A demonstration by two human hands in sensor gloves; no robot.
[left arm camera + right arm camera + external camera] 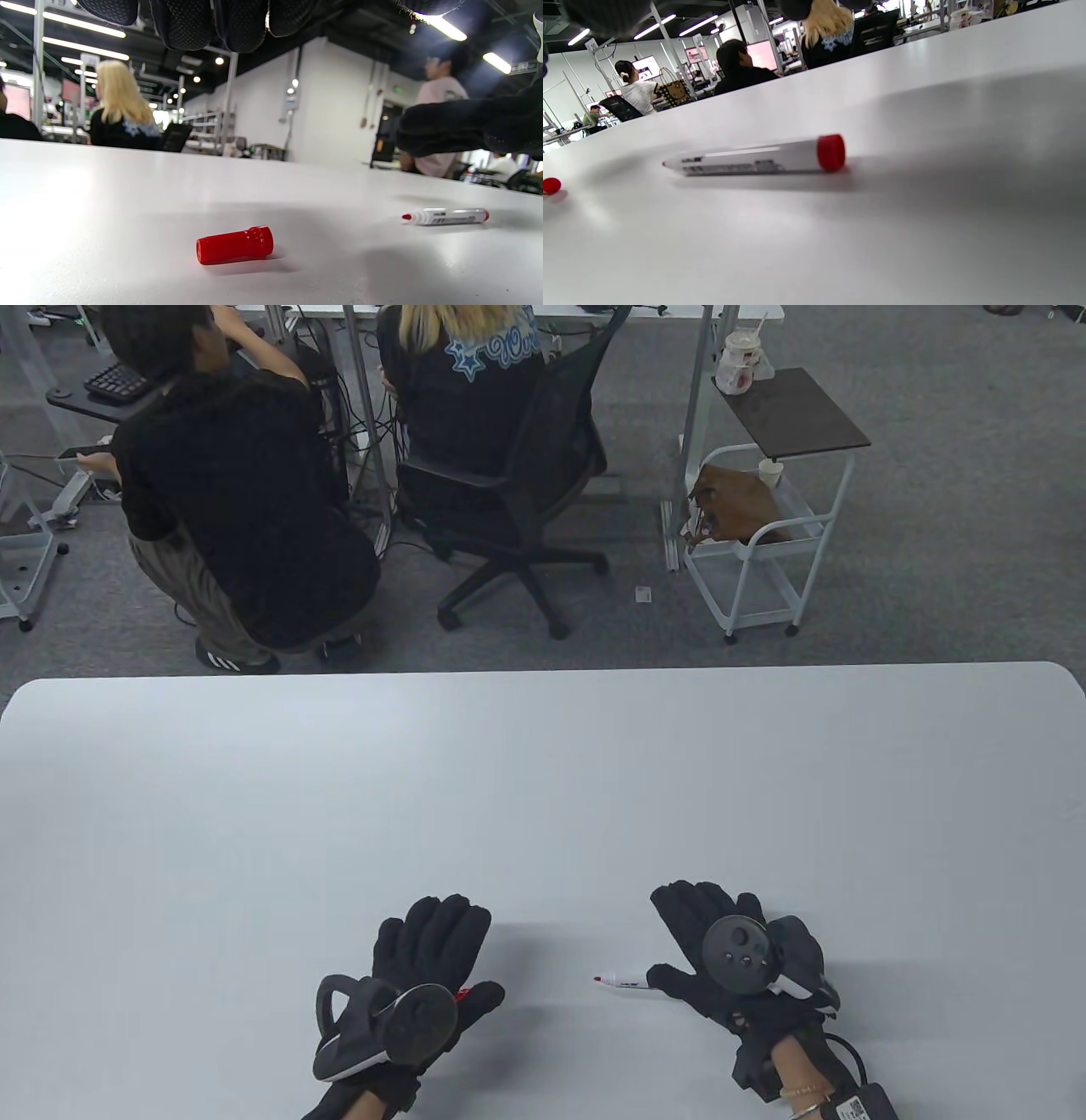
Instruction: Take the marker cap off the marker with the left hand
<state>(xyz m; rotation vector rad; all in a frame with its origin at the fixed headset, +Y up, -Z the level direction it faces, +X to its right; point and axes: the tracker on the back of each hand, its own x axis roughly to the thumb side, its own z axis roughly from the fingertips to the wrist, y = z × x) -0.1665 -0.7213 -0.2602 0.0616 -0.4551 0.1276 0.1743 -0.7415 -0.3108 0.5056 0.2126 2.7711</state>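
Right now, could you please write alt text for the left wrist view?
A red marker cap lies on its side on the white table, apart from the uncapped marker lying farther right. Gloved fingers hang above, touching neither.

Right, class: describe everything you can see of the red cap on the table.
The cap is a small red cylinder of glossy plastic, with a ridged band near one end. It is off the marker and lies on its side on the white table, apart from the marker, whose red tip is bare. The left hand hovers over it; in the left wrist view nothing but the table touches it. From above, only a red sliver shows beside that hand.
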